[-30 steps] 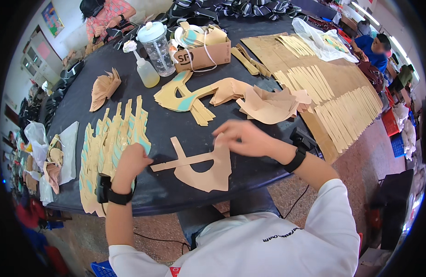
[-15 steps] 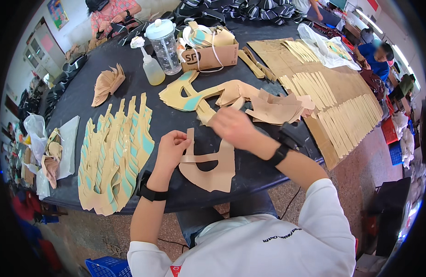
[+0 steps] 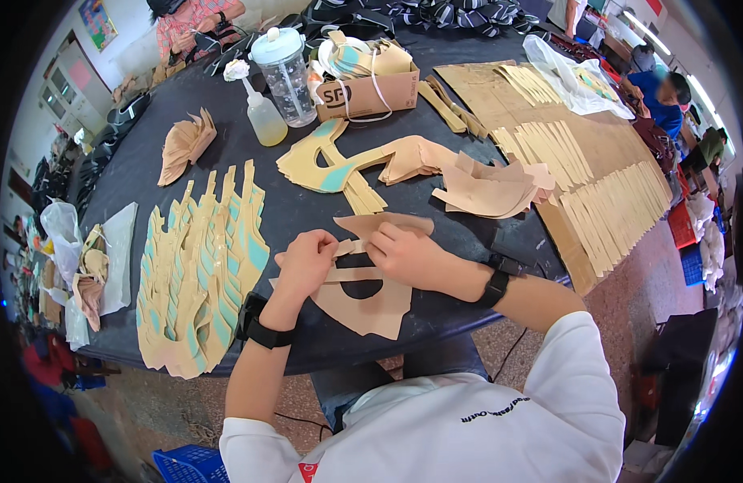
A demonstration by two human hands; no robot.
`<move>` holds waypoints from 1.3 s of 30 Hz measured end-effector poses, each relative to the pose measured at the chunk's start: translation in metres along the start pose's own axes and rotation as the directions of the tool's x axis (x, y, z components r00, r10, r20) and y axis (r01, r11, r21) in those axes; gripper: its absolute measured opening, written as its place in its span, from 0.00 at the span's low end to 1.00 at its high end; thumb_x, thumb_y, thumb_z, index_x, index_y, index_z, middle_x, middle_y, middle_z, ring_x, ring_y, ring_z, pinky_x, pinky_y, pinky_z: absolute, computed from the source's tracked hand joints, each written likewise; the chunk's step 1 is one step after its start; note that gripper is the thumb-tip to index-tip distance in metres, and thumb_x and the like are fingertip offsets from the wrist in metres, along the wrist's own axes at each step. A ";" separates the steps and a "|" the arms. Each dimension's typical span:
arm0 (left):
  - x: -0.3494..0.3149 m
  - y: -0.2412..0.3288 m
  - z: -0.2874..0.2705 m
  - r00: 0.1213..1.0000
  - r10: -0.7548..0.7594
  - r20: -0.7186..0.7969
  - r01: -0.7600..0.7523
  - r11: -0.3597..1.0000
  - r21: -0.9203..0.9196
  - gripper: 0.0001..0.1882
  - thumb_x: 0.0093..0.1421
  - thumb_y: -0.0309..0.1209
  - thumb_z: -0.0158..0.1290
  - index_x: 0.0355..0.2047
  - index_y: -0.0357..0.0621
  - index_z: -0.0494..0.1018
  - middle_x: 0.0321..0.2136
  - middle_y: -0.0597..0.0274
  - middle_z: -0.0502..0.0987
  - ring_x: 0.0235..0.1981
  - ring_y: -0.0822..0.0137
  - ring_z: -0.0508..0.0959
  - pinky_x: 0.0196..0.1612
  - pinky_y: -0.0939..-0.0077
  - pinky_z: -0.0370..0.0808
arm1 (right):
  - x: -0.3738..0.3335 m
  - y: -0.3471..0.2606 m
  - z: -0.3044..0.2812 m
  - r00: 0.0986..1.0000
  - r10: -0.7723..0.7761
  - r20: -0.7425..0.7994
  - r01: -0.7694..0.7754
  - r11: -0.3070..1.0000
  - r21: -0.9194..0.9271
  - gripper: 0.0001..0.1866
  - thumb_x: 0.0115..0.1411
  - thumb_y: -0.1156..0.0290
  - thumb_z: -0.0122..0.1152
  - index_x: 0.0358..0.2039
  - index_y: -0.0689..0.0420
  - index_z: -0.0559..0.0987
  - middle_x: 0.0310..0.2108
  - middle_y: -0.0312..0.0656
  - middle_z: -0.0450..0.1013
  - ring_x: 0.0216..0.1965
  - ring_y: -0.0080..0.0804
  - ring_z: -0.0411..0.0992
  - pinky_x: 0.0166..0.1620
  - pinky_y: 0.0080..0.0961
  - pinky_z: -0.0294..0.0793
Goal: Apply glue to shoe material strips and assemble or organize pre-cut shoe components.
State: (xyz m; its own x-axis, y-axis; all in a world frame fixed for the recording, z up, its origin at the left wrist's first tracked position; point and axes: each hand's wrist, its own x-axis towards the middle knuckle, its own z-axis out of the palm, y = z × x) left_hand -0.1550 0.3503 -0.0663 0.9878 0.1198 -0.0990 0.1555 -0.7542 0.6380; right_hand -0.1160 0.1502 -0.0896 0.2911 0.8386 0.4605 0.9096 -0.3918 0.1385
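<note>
In front of me on the dark table lies a flat tan cut-out piece (image 3: pixel 371 314) with a curved opening and a strip across it. My left hand (image 3: pixel 307 259) is closed at its upper left arm, pinching a narrow tan end. Close beside it, my right hand (image 3: pixel 405 256) grips another tan piece (image 3: pixel 396 221), whose wide flap sticks up beyond the fingers. The two pieces meet between my hands, where the fingers partly hide the contact. Past my hands lie a stack of yellowish pieces with turquoise patches (image 3: pixel 323 165) and a pile of tan pieces (image 3: pixel 488 189).
Overlapping yellowish and turquoise pieces (image 3: pixel 202 274) cover the table's left part. A squeeze bottle (image 3: pixel 266 121), a lidded clear jug (image 3: pixel 287 84) and a filled cardboard box (image 3: pixel 379 92) stand at the back. Rows of narrow strips (image 3: pixel 605 209) lie on cardboard (image 3: pixel 460 80) at right.
My right hand has come back from the stacks toward my left hand, bringing a tan piece. My left hand has shifted slightly right and toward the join.
</note>
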 end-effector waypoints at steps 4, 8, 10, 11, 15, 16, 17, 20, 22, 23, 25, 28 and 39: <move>0.004 -0.005 -0.003 0.997 0.001 0.071 0.005 0.997 -0.081 0.08 0.54 0.29 0.50 0.28 0.38 0.76 0.22 0.58 0.78 0.26 0.65 0.79 0.32 0.73 0.71 | 0.000 0.015 -0.005 0.979 -0.188 -0.073 0.188 0.982 -0.003 0.05 0.39 0.73 0.56 0.18 0.60 0.77 0.24 0.36 0.66 0.32 0.31 0.67 0.36 0.25 0.69; 0.006 -0.004 -0.002 0.987 0.001 0.162 0.018 0.993 -0.114 0.08 0.53 0.30 0.50 0.29 0.39 0.77 0.22 0.60 0.78 0.26 0.66 0.78 0.32 0.74 0.69 | -0.003 0.016 -0.006 0.992 -0.112 -0.054 0.116 0.988 0.097 0.09 0.40 0.72 0.57 0.24 0.62 0.77 0.26 0.37 0.67 0.32 0.31 0.67 0.37 0.25 0.69; 0.004 -0.002 -0.003 0.986 -0.004 0.164 0.017 0.996 -0.082 0.09 0.53 0.30 0.50 0.29 0.39 0.77 0.21 0.61 0.78 0.26 0.66 0.78 0.31 0.74 0.69 | -0.004 0.011 -0.007 0.997 -0.055 -0.045 0.061 0.987 0.147 0.10 0.41 0.72 0.57 0.26 0.62 0.78 0.27 0.37 0.67 0.33 0.31 0.67 0.37 0.25 0.70; 0.003 -0.001 -0.004 0.983 -0.012 0.184 0.024 0.998 -0.063 0.09 0.53 0.30 0.51 0.29 0.37 0.77 0.21 0.61 0.78 0.25 0.69 0.78 0.31 0.76 0.70 | -0.004 0.009 -0.006 0.999 0.001 -0.035 0.006 0.981 0.195 0.11 0.42 0.72 0.57 0.28 0.62 0.78 0.28 0.37 0.67 0.34 0.31 0.67 0.37 0.25 0.70; 0.003 -0.005 -0.001 0.988 0.010 0.157 -0.004 0.999 -0.042 0.09 0.52 0.30 0.52 0.29 0.36 0.77 0.20 0.61 0.78 0.24 0.73 0.77 0.30 0.79 0.71 | -0.003 0.008 0.004 0.997 0.051 -0.060 -0.035 0.969 0.246 0.12 0.43 0.72 0.57 0.31 0.60 0.78 0.29 0.36 0.66 0.36 0.30 0.66 0.38 0.23 0.71; 0.001 -0.004 -0.001 0.988 0.009 0.157 -0.003 0.999 -0.041 0.09 0.52 0.30 0.52 0.29 0.36 0.77 0.20 0.61 0.78 0.24 0.73 0.77 0.30 0.79 0.71 | -0.002 0.006 0.003 0.996 0.065 -0.067 -0.048 0.973 0.225 0.13 0.43 0.72 0.57 0.32 0.59 0.79 0.29 0.35 0.66 0.36 0.29 0.66 0.38 0.23 0.72; -0.001 0.000 -0.001 0.990 -0.006 0.143 0.010 1.000 -0.026 0.09 0.52 0.30 0.52 0.28 0.37 0.77 0.20 0.61 0.78 0.24 0.73 0.77 0.30 0.79 0.71 | -0.002 0.004 0.003 0.994 0.080 -0.073 -0.064 0.977 0.203 0.13 0.43 0.72 0.57 0.32 0.59 0.79 0.30 0.34 0.66 0.37 0.29 0.66 0.38 0.23 0.72; -0.004 0.001 0.001 0.992 -0.018 0.125 0.018 1.000 -0.002 0.10 0.51 0.32 0.53 0.28 0.38 0.78 0.20 0.62 0.78 0.24 0.72 0.77 0.30 0.78 0.71 | -0.003 0.000 0.004 0.991 0.125 -0.051 -0.113 0.973 0.200 0.12 0.44 0.72 0.57 0.32 0.58 0.79 0.29 0.34 0.66 0.36 0.29 0.66 0.38 0.23 0.72; -0.005 0.002 0.001 0.992 -0.014 0.122 0.014 1.000 0.007 0.10 0.51 0.33 0.53 0.28 0.38 0.78 0.20 0.62 0.78 0.24 0.71 0.78 0.31 0.78 0.71 | -0.003 -0.001 0.004 0.990 0.130 -0.060 -0.116 0.974 0.197 0.12 0.45 0.72 0.57 0.32 0.58 0.79 0.29 0.34 0.66 0.36 0.29 0.66 0.39 0.23 0.71; -0.006 0.005 -0.001 0.992 -0.017 0.122 0.014 0.999 0.029 0.11 0.51 0.34 0.53 0.28 0.39 0.78 0.20 0.62 0.78 0.24 0.71 0.78 0.31 0.77 0.70 | -0.003 -0.001 0.003 0.988 0.133 -0.071 -0.118 0.974 0.192 0.11 0.45 0.72 0.57 0.32 0.57 0.79 0.29 0.34 0.66 0.36 0.29 0.66 0.39 0.23 0.71; -0.006 0.006 -0.002 0.992 -0.021 0.122 0.014 0.999 0.052 0.11 0.51 0.35 0.52 0.27 0.40 0.78 0.20 0.62 0.78 0.24 0.70 0.78 0.31 0.76 0.70 | -0.004 -0.001 0.005 0.988 0.139 -0.071 -0.123 0.973 0.195 0.11 0.45 0.72 0.58 0.32 0.57 0.79 0.29 0.34 0.66 0.36 0.29 0.66 0.39 0.23 0.71; -0.006 0.006 -0.001 0.992 -0.025 0.124 0.018 0.998 0.059 0.11 0.51 0.36 0.52 0.28 0.41 0.78 0.20 0.62 0.78 0.24 0.69 0.78 0.32 0.76 0.69 | -0.004 -0.002 0.004 0.987 0.146 -0.065 -0.131 0.972 0.197 0.10 0.45 0.71 0.58 0.31 0.57 0.79 0.29 0.34 0.65 0.36 0.28 0.66 0.39 0.23 0.71; 0.000 0.007 -0.003 0.983 -0.066 0.173 0.044 0.991 0.127 0.11 0.50 0.36 0.53 0.27 0.43 0.79 0.20 0.63 0.79 0.24 0.69 0.78 0.34 0.76 0.69 | -0.003 -0.003 -0.001 0.994 0.104 0.022 -0.107 0.981 0.163 0.13 0.47 0.70 0.55 0.36 0.57 0.78 0.28 0.34 0.66 0.37 0.29 0.66 0.42 0.26 0.68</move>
State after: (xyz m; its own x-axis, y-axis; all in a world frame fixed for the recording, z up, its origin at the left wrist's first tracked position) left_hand -0.1536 0.3470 -0.0592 0.9608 0.0560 -0.2714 0.1981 -0.8238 0.5312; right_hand -0.1198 0.1479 -0.0905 0.3909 0.8013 0.4528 0.9095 -0.4118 -0.0564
